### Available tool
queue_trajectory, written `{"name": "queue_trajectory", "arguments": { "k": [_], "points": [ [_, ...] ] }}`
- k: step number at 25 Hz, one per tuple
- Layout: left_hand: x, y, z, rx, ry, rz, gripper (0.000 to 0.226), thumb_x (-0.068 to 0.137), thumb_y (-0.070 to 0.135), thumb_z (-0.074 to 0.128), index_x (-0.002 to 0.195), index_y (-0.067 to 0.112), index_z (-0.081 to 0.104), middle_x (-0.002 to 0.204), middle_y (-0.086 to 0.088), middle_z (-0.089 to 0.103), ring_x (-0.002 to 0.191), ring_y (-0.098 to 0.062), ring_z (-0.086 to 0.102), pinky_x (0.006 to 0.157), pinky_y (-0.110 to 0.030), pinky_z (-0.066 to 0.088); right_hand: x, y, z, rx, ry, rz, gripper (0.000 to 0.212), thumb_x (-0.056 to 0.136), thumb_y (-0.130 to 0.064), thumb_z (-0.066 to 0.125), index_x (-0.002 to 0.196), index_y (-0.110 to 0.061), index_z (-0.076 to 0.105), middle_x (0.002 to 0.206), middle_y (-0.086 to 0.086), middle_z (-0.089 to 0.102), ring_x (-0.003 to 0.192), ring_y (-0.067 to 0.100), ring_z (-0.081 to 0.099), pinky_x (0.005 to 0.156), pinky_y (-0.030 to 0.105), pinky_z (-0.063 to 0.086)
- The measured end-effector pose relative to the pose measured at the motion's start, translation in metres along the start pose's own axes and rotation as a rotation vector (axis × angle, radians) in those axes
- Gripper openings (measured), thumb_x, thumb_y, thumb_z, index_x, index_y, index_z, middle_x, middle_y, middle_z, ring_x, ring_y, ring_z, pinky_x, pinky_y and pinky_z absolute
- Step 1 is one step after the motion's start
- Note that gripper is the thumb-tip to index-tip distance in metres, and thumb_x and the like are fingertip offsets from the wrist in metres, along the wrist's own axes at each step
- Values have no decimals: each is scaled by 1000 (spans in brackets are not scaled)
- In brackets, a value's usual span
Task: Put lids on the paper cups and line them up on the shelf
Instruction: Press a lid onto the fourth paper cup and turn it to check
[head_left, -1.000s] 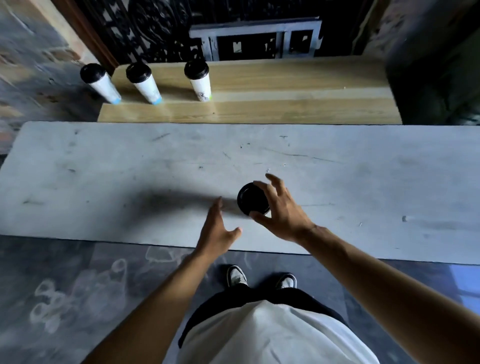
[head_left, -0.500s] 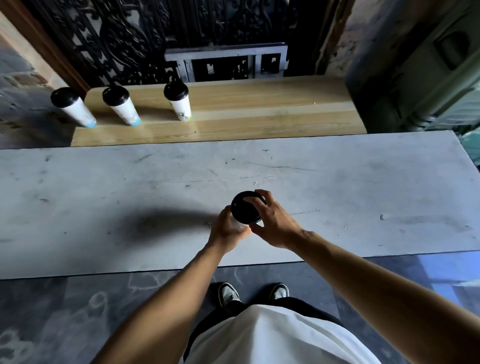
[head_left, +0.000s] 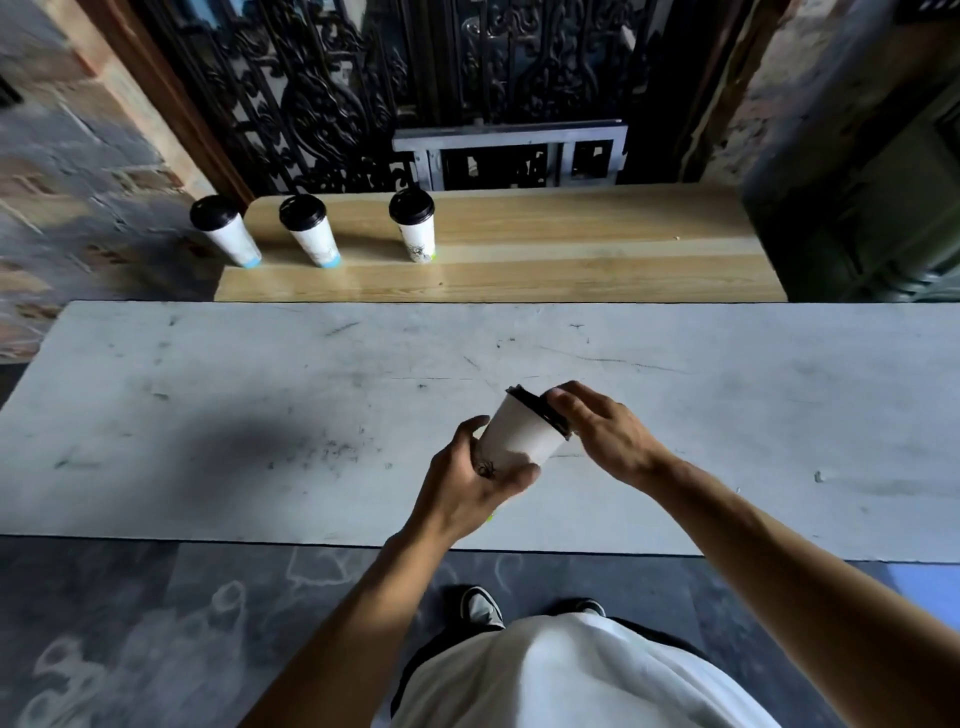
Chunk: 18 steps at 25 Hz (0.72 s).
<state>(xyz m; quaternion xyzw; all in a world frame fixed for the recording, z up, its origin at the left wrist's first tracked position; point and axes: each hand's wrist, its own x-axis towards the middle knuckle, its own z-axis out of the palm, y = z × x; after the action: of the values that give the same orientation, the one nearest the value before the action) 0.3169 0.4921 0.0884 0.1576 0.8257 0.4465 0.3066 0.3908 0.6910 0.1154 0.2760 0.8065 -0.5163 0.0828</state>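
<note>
A white paper cup (head_left: 519, 434) is held tilted above the grey table (head_left: 260, 415), its top leaning up and to the right. My left hand (head_left: 467, 483) grips its lower part. My right hand (head_left: 602, 436) presses on the black lid (head_left: 540, 410) at the cup's mouth. Three white cups with black lids stand on the wooden shelf (head_left: 571, 244) beyond the table: the left cup (head_left: 226, 231) at the shelf's left end, the middle cup (head_left: 310, 231) and the right cup (head_left: 414, 224).
Behind the shelf is a dark ornate metal gate (head_left: 363, 93) with a small grey frame (head_left: 509, 156). A brick wall (head_left: 67, 156) stands at the left. My shoes (head_left: 483, 608) are on the dark floor below the table's near edge.
My left hand came in and took hold of the cup. Both hands then lifted it off the table and tilted it, with the right hand staying on the lid.
</note>
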Motion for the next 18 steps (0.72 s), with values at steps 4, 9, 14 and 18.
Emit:
{"name": "queue_trajectory", "arguments": {
  "k": [4, 9, 14, 18],
  "points": [
    [-10, 9, 6, 479, 46, 94, 71, 63, 58, 77, 118, 21, 50, 113, 0, 68, 97, -26, 68, 77, -38, 57, 10, 2, 11, 235, 42, 142, 71, 76, -87, 39, 93, -26, 70, 93, 8, 73, 89, 31, 69, 95, 53, 57],
    [-16, 24, 21, 884, 117, 190, 54, 75, 35, 67, 117, 13, 41, 106, -9, 67, 93, -35, 71, 66, -36, 50, 7, 4, 33, 368, 63, 202, 50, 94, -66, 46, 114, -25, 68, 112, 7, 70, 97, 25, 66, 87, 43, 54],
    [-20, 25, 25, 965, 140, 238, 51, 75, 30, 68, 117, 12, 45, 104, -9, 63, 92, -32, 69, 64, -34, 44, 7, 11, 35, 504, 48, 166, 35, 102, -48, 44, 120, -35, 71, 132, 0, 68, 120, 25, 63, 99, 38, 50],
    [-19, 32, 28, 984, 151, 256, 51, 76, 30, 69, 117, 11, 44, 102, -10, 62, 90, -33, 69, 61, -34, 41, 4, 11, 31, 506, 58, 114, 39, 104, -40, 41, 125, -29, 71, 129, 3, 69, 114, 25, 64, 84, 30, 48]
  ]
}}
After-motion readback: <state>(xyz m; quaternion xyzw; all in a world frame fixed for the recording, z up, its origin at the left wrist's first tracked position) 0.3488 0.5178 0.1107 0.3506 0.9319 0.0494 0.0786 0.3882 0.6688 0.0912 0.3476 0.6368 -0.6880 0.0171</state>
